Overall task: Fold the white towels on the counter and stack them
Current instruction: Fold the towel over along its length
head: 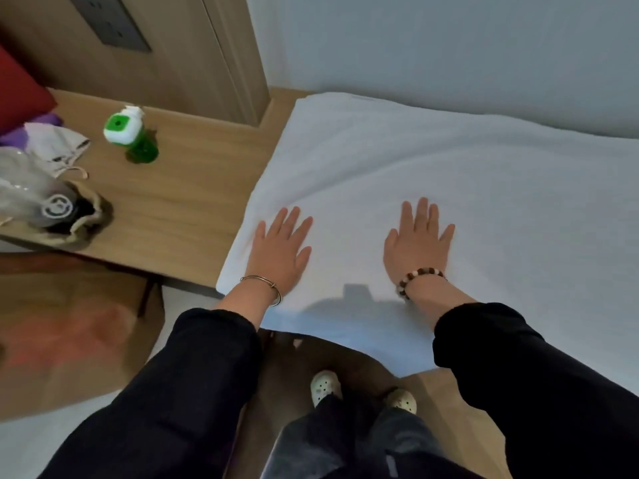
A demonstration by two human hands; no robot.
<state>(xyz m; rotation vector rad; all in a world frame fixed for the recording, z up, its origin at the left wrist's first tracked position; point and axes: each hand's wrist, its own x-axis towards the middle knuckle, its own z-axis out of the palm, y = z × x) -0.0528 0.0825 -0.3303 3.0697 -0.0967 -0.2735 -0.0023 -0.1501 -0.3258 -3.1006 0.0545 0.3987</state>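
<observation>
While flat on towel (466, 174) — hands (280, 248) (416, 245)

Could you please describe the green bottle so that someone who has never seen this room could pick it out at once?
Start at the wooden counter left of the spread white towel. Towards its back stands the green bottle. It alone is bright green with a white top; its neighbours are a white pouch and a beige drawstring bag.
</observation>
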